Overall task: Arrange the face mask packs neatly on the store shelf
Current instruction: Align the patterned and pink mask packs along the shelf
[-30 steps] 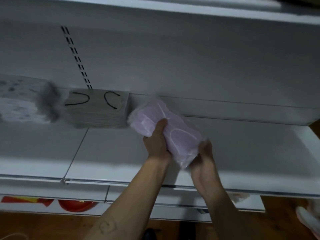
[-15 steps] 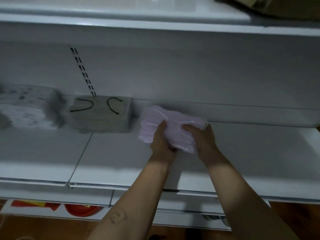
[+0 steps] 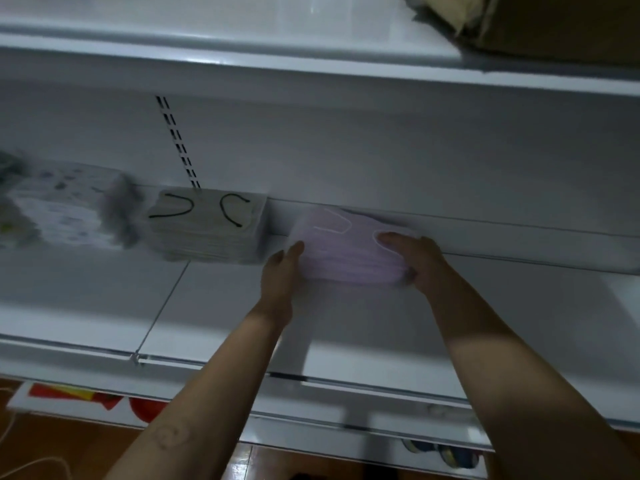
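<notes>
Pink mask pack lying flat at the back of the shelf, just beside the grey pack. The left hand presses straight fingers against its left end. The right hand wraps the right end, fingers on top and thumb in front. The pack appears light, soft and slick in its film, so it is best squared by its ends.

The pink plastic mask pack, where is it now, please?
Head view, centre: pack at the shelf's back, right of the beige mask stack, between left hand and right hand.
</notes>
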Demonstrator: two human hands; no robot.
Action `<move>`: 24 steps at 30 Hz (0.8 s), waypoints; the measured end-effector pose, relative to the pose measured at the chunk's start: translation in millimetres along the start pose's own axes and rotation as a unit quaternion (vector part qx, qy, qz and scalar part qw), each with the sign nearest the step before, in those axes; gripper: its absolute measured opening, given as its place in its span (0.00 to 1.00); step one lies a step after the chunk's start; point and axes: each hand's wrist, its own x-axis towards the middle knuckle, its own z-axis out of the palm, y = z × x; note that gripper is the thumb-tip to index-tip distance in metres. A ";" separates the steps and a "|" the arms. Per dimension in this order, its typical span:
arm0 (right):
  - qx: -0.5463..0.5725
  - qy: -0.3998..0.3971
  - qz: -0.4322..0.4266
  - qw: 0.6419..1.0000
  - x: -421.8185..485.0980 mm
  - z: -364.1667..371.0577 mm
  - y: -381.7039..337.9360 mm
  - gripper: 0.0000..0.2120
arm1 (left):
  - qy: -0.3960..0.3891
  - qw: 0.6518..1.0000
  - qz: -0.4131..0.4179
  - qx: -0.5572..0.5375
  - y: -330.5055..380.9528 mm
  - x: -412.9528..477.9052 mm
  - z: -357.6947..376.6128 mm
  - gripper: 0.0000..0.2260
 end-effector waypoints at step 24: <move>0.089 0.072 -0.054 0.992 -13.4 5.3 23.5 0.34 | -0.006 0.978 0.171 0.119 -7.0 0.0 14.9 0.35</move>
